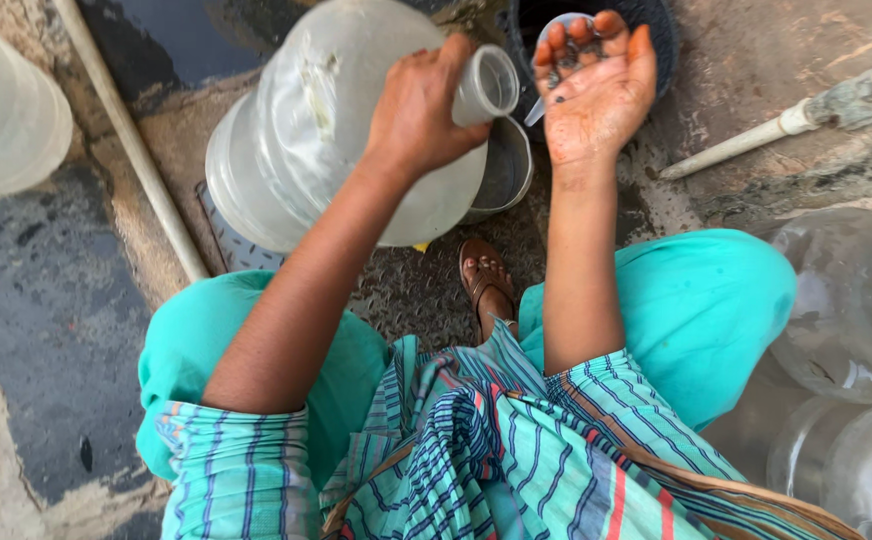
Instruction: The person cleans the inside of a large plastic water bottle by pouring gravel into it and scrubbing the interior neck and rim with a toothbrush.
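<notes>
Left hand (418,112) clenched around the neck of a large clear plastic water jug (326,120), tipping it on its side with the open mouth toward the right hand. Jug body resting low over the wet ground (46,330), just left of a round metal bowl (504,170) partly hidden beneath the neck. Right hand (596,90) open, palm up and cupped, fingers (611,30) together and slightly curled, grasping nothing; small dark specks and wetness lying on the fingertips and palm. Held right beside the jug's mouth, above the rim of a dark round basin (661,20) at the top edge of the view. Thin clear stream or sliver visible between mouth and palm, too faint to tell what it is.

Below the hands, a foot in a brown sandal (484,285) planted on patterned dark ground, between knees covered in teal cloth (696,300) and a striped garment. White pipe (131,140) running diagonally along the left side; another white pipe with a grey joint (806,115) at the upper right. More clear jugs (851,310) crowded at the right edge, and one pale jug (1,110) at the upper left corner.
</notes>
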